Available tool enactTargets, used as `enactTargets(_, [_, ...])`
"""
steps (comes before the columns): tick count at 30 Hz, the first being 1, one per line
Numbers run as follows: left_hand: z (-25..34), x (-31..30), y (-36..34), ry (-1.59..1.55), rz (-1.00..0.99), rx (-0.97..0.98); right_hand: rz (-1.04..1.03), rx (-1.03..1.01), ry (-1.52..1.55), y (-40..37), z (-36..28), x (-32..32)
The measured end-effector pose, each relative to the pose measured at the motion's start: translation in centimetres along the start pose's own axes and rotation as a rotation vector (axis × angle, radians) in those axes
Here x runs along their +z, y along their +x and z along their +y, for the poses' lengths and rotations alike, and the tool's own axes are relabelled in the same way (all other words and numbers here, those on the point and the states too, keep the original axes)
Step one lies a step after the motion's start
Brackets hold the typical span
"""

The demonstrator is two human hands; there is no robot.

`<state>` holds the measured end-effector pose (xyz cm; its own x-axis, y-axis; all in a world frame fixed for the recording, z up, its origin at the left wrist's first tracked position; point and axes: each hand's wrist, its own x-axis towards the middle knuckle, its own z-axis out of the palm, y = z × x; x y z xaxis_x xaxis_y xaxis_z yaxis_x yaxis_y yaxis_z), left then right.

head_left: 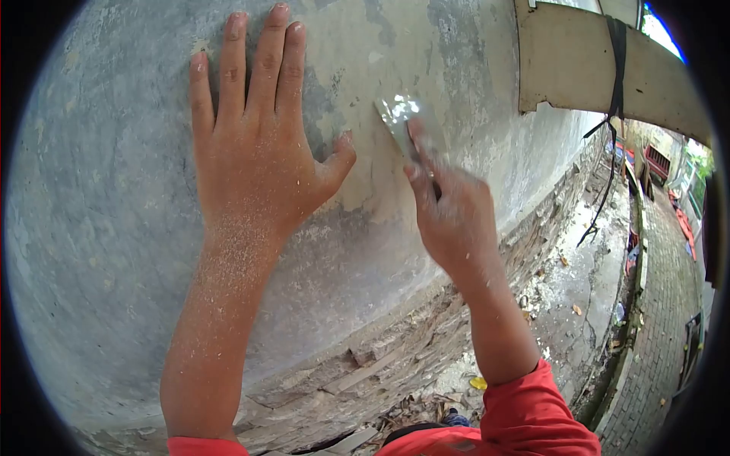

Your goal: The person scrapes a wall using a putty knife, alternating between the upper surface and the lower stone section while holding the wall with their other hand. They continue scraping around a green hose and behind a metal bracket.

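My left hand [255, 156] lies flat against a grey wall [114, 213], its fingers stretched upward and the thumb out to the right. Pale dust and flakes cover the back of the hand and the forearm. My right hand [455, 205] grips a scraper [399, 121] by its handle, with the index finger laid along the shiny metal blade. The blade points up and left at the wall, over a patch of worn, peeling paint, right of my left thumb. Motion blurs the blade and fingers a little, and the handle is mostly hidden in my palm.
A beige panel [578, 57] with a black strap [617, 68] juts out at the upper right. Below the wall runs a rough, crumbling base [365, 365] with debris and leaves. A brick-paved path [661, 281] extends along the right, with a red object [657, 163] farther back.
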<state>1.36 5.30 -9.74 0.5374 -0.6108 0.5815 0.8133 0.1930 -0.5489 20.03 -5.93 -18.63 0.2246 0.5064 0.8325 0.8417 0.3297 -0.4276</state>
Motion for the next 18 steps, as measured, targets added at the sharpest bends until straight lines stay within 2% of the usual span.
enactTargets(2, [1.3, -5.5, 3.2, -0.275, -0.632, -0.265, -0.056, 0.073, -0.020, 2.3, -0.7, -0.7])
enactTargets(4, [1.3, -5.5, 3.1, -0.291, -0.617, -0.252, 0.157, -0.149, -0.025, 5.1, -0.6, -0.6])
enactTargets(5, [1.3, -5.3, 3.1, -0.294, -0.589, -0.254, 0.159, -0.139, -0.025, 5.5, -0.4, -0.5])
enactTargets(7, [1.4, -5.4, 3.2, -0.297, -0.592, -0.252, 0.236, -0.266, -0.027, 5.5, 0.3, 0.0])
enactTargets(8, [1.5, -5.5, 3.2, -0.289, -0.591, -0.256, 0.236, -0.263, -0.024, 4.5, 0.6, 0.1])
enactTargets(10, [1.5, -5.5, 3.1, -0.289, -0.591, -0.256, -0.042, -0.076, 0.000, 0.2, 1.5, 0.3])
enactTargets(11, [1.6, -5.7, 2.9, -0.287, -0.591, -0.265, -0.072, -0.070, -0.053, -2.4, 2.7, 1.1])
enactTargets(12, [1.7, -6.0, 2.8, -0.278, -0.595, -0.267, -0.107, -0.049, 0.025, -4.8, 3.7, 2.1])
enactTargets(15, [2.4, -7.2, 2.3, -0.304, -0.696, -0.320, 0.003, -0.091, 0.041, -7.1, 4.9, 3.3])
enactTargets(16, [2.8, -7.6, 2.1, -0.308, -0.720, -0.330, -0.054, -0.021, 0.029, -6.0, 4.5, 2.9])
enactTargets(18, [3.5, -8.4, 1.7, -0.312, -0.748, -0.335, -0.030, -0.042, 0.036, -1.4, 3.1, 1.7])
